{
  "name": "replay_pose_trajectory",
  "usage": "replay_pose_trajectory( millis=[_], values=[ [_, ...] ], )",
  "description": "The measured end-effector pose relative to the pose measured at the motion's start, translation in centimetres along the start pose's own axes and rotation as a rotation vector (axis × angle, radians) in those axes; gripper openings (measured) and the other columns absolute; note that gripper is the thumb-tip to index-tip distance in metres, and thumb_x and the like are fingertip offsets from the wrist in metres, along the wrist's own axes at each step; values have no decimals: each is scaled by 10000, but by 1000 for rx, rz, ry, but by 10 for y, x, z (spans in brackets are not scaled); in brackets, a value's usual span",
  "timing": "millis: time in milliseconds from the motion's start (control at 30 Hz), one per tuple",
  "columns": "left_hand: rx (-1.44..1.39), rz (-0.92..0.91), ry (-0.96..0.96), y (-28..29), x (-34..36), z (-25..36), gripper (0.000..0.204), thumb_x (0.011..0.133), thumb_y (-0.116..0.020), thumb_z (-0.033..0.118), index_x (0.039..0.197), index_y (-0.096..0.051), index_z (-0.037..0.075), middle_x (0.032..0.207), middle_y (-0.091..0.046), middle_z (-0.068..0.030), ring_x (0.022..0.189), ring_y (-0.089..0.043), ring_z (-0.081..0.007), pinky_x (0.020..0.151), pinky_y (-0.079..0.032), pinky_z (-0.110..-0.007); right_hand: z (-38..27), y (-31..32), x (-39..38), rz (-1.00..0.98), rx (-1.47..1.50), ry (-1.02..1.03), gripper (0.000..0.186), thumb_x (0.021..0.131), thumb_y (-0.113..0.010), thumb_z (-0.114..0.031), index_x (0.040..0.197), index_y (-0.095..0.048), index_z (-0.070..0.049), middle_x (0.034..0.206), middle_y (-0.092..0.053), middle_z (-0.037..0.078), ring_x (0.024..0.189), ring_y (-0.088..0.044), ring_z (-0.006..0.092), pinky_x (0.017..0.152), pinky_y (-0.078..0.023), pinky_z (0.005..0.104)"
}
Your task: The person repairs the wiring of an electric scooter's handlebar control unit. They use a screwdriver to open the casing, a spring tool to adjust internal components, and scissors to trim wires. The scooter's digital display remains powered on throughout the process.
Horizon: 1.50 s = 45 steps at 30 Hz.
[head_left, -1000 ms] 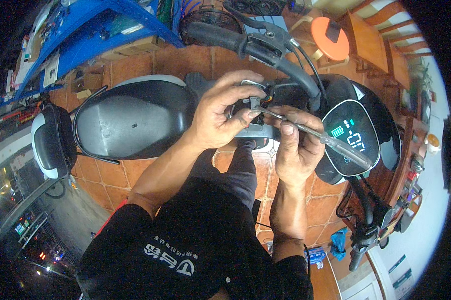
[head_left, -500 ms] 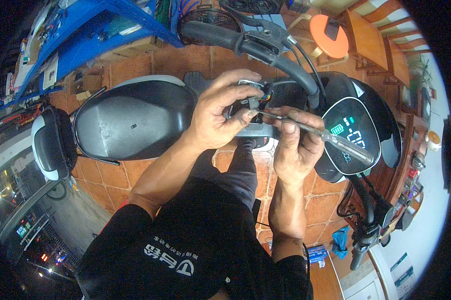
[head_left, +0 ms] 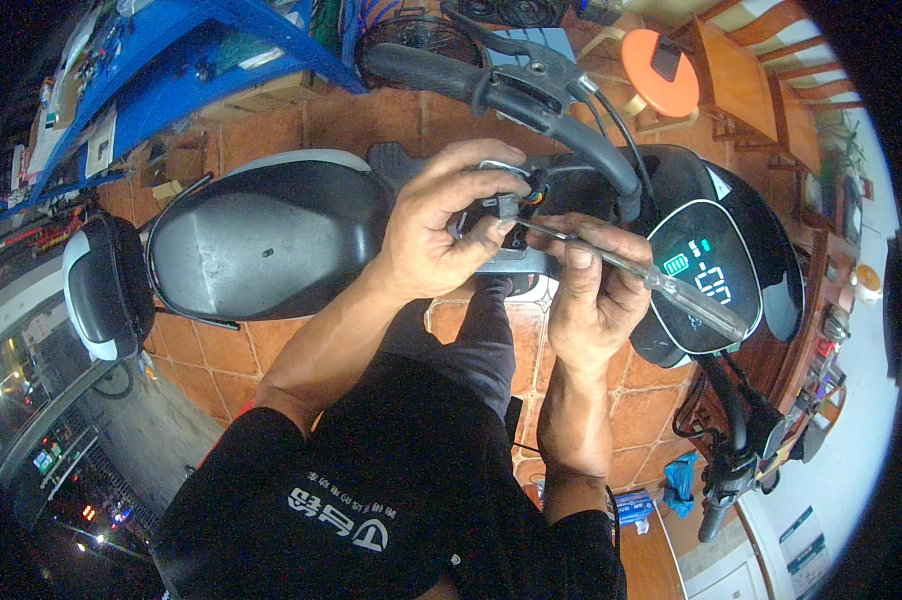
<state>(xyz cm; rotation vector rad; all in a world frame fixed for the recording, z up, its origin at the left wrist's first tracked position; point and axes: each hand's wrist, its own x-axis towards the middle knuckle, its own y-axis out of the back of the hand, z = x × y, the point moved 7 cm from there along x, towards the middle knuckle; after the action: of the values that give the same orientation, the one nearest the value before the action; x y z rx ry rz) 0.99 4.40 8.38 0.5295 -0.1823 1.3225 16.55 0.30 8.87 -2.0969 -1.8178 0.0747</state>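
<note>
Between the thumb and fingers of my left hand (head_left: 436, 225) is a small grey connector (head_left: 508, 206), with coloured wires (head_left: 537, 190) beside it. My right hand (head_left: 596, 295) is closed round a thin screwdriver (head_left: 706, 307) that has a clear handle. Its shaft points left, and the tip meets or nearly meets the connector's near end; the exact contact is too small to tell. Both hands are over the middle of an electric scooter, between its black seat (head_left: 271, 235) and its lit display (head_left: 706, 275). Part of the connector is hidden by my left fingers.
The scooter's left handlebar grip (head_left: 421, 75) crosses beyond my hands, and its other grip (head_left: 713, 520) is at the lower right. A blue shelf (head_left: 171, 90) stands far left. An orange round stool (head_left: 651, 85) is at the far right, near wooden furniture (head_left: 736, 85).
My hands keep nearly the same pose, with the screwdriver still at the connector. The lit segments on the display have changed.
</note>
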Motion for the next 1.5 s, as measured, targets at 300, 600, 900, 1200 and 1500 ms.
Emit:
replay_pose_trajectory(
  millis=[300, 600, 900, 1200, 1500],
  values=[
    [5, 10, 27, 0, 1, 0, 303, 856, -699, 284, 1003, -678, 20, 1151, -620, -169, 1079, -604, -302, 898, -485, -397, -2, -2, 0, -44, -105, 95, 166, 969, -556, -96, 1076, -476, 1, 965, -647, 221, 834, -684, 251, 736, -592, 345],
    [3, 28, 41, 0, 0, -1, 287, 845, -711, 248, 991, -670, 4, 1127, -631, -173, 1058, -615, -304, 892, -491, -398, 2, 0, 2, 54, 5, -38, 154, 947, -599, -69, 1039, -493, -6, 930, -678, 190, 807, -665, 196, 744, -553, 319],
    [4, 32, 53, -1, -2, -2, 284, 846, -710, 243, 990, -665, 2, 1112, -637, -174, 1035, -623, -296, 872, -496, -386, 3, -1, 2, 122, 67, -137, 140, 953, -586, -65, 1037, -490, -6, 938, -676, 197, 807, -672, 202, 741, -563, 318],
    [117, 2, -36, -2, 1, 7, 284, 852, -692, 231, 1007, -660, -4, 1128, -624, -190, 1037, -621, -313, 875, -498, -393, -3, 0, 2, 30, 9, -37, 153, 935, -596, -26, 1043, -488, -6, 971, -673, 200, 860, -668, 208, 784, -553, 332],
    [174, -87, -99, -4, 2, 22, 299, 752, -687, 19, 1037, -608, -22, 1143, -605, -193, 998, -629, -343, 844, -530, -387, -14, -2, -3, -78, -223, 119, 181, 921, -617, -36, 1040, -482, -14, 964, -672, 198, 889, -671, 255, 779, -551, 353]
  ],
)
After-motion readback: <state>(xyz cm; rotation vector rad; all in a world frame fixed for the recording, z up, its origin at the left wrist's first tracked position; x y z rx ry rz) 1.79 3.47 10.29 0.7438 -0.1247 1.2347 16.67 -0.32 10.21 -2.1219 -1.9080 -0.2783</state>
